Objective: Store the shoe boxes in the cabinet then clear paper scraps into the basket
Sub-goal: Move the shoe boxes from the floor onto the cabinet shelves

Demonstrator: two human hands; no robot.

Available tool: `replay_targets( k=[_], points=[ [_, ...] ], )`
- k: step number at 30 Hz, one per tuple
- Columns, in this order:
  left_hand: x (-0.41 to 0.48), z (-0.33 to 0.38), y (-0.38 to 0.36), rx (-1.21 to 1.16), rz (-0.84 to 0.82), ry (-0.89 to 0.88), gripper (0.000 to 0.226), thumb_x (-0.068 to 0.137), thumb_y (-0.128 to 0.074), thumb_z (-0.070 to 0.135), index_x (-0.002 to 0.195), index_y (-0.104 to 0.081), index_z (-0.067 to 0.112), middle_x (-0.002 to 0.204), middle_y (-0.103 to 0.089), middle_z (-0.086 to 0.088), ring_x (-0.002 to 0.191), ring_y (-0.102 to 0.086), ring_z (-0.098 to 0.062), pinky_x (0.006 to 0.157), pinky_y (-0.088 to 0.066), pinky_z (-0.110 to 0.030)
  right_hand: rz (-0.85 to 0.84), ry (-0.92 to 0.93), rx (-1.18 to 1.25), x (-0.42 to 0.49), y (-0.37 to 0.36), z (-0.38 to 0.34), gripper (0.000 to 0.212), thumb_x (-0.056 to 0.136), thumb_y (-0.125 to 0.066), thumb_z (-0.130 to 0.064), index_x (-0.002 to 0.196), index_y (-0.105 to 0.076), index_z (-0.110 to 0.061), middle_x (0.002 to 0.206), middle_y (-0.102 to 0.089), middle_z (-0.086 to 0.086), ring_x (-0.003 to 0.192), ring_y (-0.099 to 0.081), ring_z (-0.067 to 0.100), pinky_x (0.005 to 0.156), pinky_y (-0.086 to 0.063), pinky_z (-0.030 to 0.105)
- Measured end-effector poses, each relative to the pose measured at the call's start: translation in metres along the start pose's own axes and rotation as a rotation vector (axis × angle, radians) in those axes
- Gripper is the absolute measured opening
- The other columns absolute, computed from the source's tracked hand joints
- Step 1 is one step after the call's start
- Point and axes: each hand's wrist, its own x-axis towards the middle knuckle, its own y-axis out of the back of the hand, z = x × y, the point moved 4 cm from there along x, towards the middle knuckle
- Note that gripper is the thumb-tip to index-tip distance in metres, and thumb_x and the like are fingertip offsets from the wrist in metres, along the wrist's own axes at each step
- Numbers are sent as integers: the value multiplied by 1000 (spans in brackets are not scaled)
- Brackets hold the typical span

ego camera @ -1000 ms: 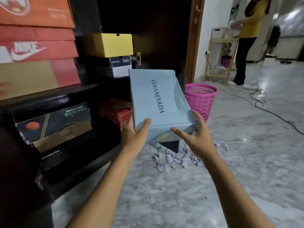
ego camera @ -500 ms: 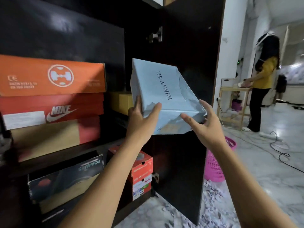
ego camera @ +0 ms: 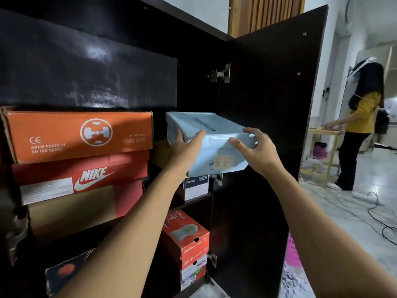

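Two hands hold a light blue shoe box point(ego camera: 206, 134) up at the open front of the dark cabinet point(ego camera: 107, 72). The box is on the right side of the cabinet's upper shelf, almost flat, with its far end already inside. It cannot be told if it rests on anything yet.

The left hand point(ego camera: 184, 151) grips the near left corner, thumb on the front and fingers along the side. The right hand point(ego camera: 255, 151) grips the near right corner, fingers curled over the top edge and thumb pressed on the front.

On the left side of the same cabinet shelf sits a stack: an orange box point(ego camera: 81, 134) on top, a red Nike box point(ego camera: 86, 175) under it, and a brown and red box point(ego camera: 75, 209) at the bottom. A small white and dark box point(ego camera: 195, 188) sits in the cabinet just below the blue one. On the cabinet's lower shelf is an orange-red box point(ego camera: 187, 235).

The cabinet door point(ego camera: 268, 104) stands open on the right. Past the door, a pink basket point(ego camera: 293, 252) peeks out, with paper scraps point(ego camera: 294, 280) on the floor just in front of it. Farther off to the right of the cabinet, a person in a yellow top point(ego camera: 361, 117) stands at a wooden table point(ego camera: 322, 151).
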Motion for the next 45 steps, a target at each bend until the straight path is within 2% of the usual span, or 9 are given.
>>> replay_targets(
  k=[6, 11, 14, 16, 19, 27, 36, 41, 45],
  points=[
    [49, -36, -4, 127, 70, 32, 75, 82, -56, 64, 146, -36, 31, 140, -53, 1, 124, -54, -23, 98, -43, -31, -63, -10, 8, 50, -43, 28, 64, 81, -71, -56, 135, -52, -28, 133, -45, 5, 110, -59, 21, 81, -60, 34],
    [95, -53, 2, 190, 97, -29, 49, 85, -59, 59, 126, -53, 33, 118, -65, 12, 110, -61, -14, 87, -43, -26, 9, 19, 30, 82, -91, 46, 58, 88, -67, -49, 139, -50, -27, 144, -36, 0, 114, -45, 10, 74, -50, 16],
    [122, -58, -2, 222, 103, -61, 40, 85, -61, 55, 116, -59, 29, 110, -68, 11, 104, -64, -14, 82, -45, -26, 99, 52, -4, 91, -122, 55, 52, 89, -64, -52, 135, -50, -33, 145, -33, -4, 124, -46, 14, 86, -55, 31],
    [137, -65, -3, 271, 131, -56, 50, 87, -58, 57, 126, -53, 27, 115, -66, 7, 102, -63, -15, 78, -44, -23, 113, 83, -23, 97, -145, 59, 52, 90, -61, -54, 137, -47, -35, 141, -35, -5, 127, -45, 14, 89, -54, 36],
    [154, -79, 2, 327, 214, -55, 73, 82, -51, 68, 143, -37, 29, 124, -61, 1, 112, -60, -21, 93, -50, -34, 87, 84, -2, 107, -173, 66, 54, 91, -56, -58, 139, -41, -40, 135, -36, -7, 120, -49, 13, 85, -56, 40],
    [176, -97, 10, 409, 254, -89, 72, 94, -51, 51, 153, -27, 18, 144, -50, -9, 133, -46, -25, 105, -37, -32, -16, 105, -18, 122, -211, 71, 64, 93, -53, -57, 149, -29, -37, 145, -33, -10, 131, -42, 12, 96, -51, 38],
    [146, -72, 8, 304, 132, 30, 74, 90, -58, 49, 151, -31, 19, 144, -50, -6, 132, -48, -23, 111, -37, -37, -91, 111, -30, 90, -141, 66, 60, 95, -56, -51, 148, -37, -31, 146, -41, -11, 132, -43, 8, 100, -44, 31],
    [85, -23, -15, 317, 104, -75, 61, 91, -58, 49, 143, -43, 23, 133, -56, -6, 119, -55, -22, 99, -43, -32, 84, 205, -53, 39, -50, 57, 43, 95, -58, -44, 134, -54, -27, 130, -54, -10, 117, -53, 5, 94, -49, 30],
    [32, 14, -49, 330, 70, -206, 47, 92, -56, 50, 135, -49, 34, 125, -55, 3, 108, -56, -15, 90, -49, -34, 437, 345, -88, 3, 25, 53, 27, 92, -62, -31, 116, -62, -20, 112, -56, -5, 104, -54, 7, 87, -52, 35]
  ],
)
